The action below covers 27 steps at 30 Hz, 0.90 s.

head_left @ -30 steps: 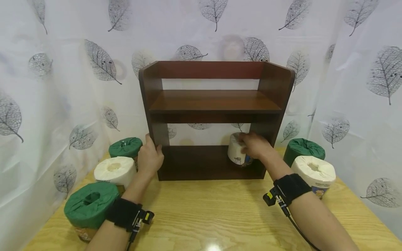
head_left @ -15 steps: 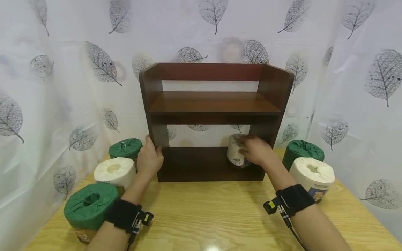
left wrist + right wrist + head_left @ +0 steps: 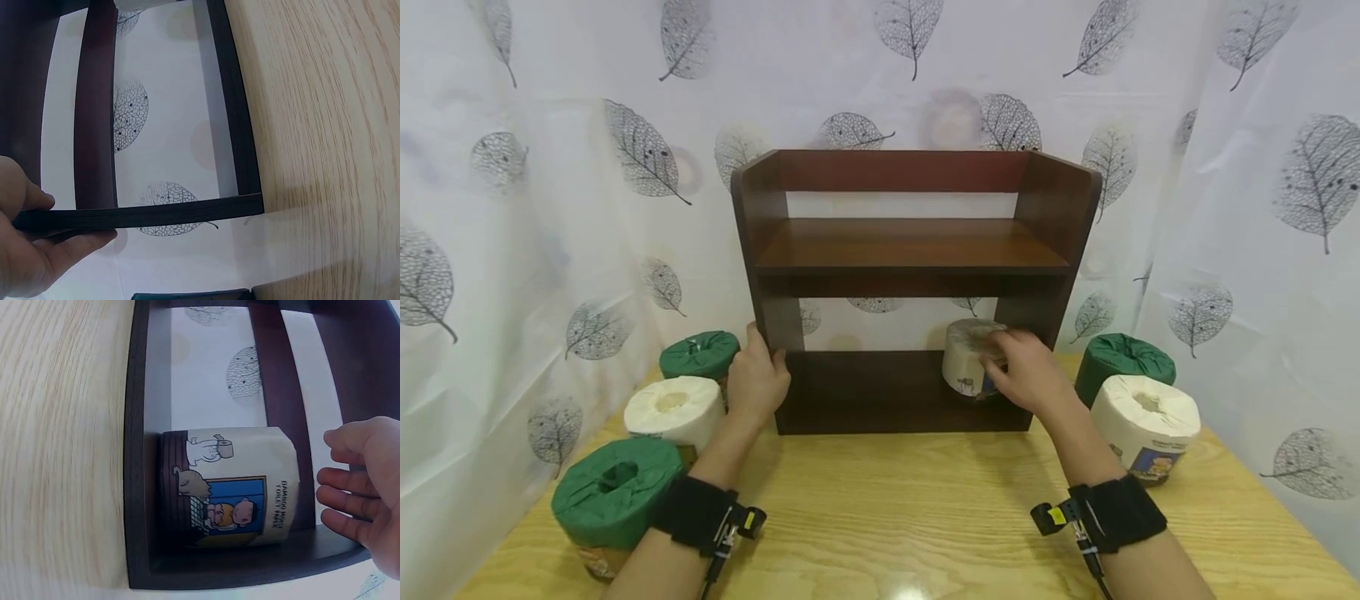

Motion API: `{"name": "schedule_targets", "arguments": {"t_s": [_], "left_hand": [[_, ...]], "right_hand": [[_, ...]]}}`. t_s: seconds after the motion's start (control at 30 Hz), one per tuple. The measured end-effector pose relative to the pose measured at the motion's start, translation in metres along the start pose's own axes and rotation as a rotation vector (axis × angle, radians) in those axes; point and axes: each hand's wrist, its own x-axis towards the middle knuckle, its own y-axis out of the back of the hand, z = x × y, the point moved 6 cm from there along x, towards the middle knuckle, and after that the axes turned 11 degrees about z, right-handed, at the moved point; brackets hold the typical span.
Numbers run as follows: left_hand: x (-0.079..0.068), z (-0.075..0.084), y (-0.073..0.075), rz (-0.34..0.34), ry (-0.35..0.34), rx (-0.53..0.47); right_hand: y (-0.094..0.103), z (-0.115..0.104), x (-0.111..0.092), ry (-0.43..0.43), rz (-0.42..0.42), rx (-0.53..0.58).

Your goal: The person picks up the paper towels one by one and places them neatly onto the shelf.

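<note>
A wrapped toilet paper roll (image 3: 231, 487) with a cartoon print stands at the right end of the lower board of a dark brown shelf (image 3: 910, 246). My right hand (image 3: 1026, 367) is in front of and just right of the roll, overlapping its edge in the head view. In the right wrist view a gap shows between its loosely bent fingers (image 3: 344, 500) and the roll's top. My left hand (image 3: 758, 375) grips the shelf's left side panel (image 3: 156, 212), thumb on one face and fingers on the other.
Left of the shelf stand two green-wrapped rolls (image 3: 617, 492) and a cream roll (image 3: 676, 408) between them. At the right are a green roll (image 3: 1126, 362) and a cream roll (image 3: 1146, 421). A leaf-print curtain (image 3: 910, 75) hangs behind the wooden table (image 3: 895, 500).
My right hand has come off the roll and drawn back toward me and slightly right. The roll stays where it was on the lower board. The left hand has not moved.
</note>
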Motion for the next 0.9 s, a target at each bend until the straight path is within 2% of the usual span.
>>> {"name": "schedule_targets", "arguments": {"t_s": [0.2,0.4,0.7,0.9], "left_hand": [[-0.001,0.000,-0.002,0.000,0.010,0.001],[0.001,0.000,-0.001,0.002,-0.004,0.013],[0.001,-0.002,-0.001,-0.007,-0.007,0.017],[0.001,0.000,-0.002,0.006,-0.010,0.016]], "right_hand": [[0.022,-0.001,-0.005,0.046,0.046,0.010],[0.047,-0.003,-0.010,0.079,0.030,0.084],[0.086,-0.003,-0.012,0.008,0.056,0.070],[0.108,-0.001,-0.016,0.038,0.128,0.050]]}}
